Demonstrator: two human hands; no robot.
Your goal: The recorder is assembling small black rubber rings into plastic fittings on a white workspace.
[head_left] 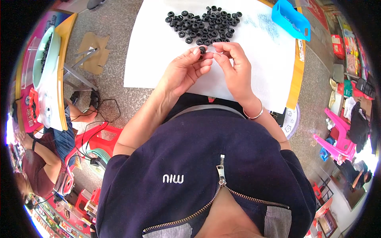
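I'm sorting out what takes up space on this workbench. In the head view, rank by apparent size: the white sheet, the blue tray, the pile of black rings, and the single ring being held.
1. white sheet
2. pile of black rings
3. blue tray, partly cut off at the edge, so unsure against the pile
4. single black ring, pinched by the left hand

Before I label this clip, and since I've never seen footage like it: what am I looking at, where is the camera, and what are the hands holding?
There is no machine here. A wide fisheye camera worn on a person's head looks down at their own bare hands, which bends the straight edges. The left hand pinches a small black rubber ring at its fingertips; the right hand meets it, fingers curled, and what it holds is too small to tell. Beyond them a pile of similar black rings lies on a white sheet covering the table, with a blue plastic tray at the far right corner. Another person sits at the left.
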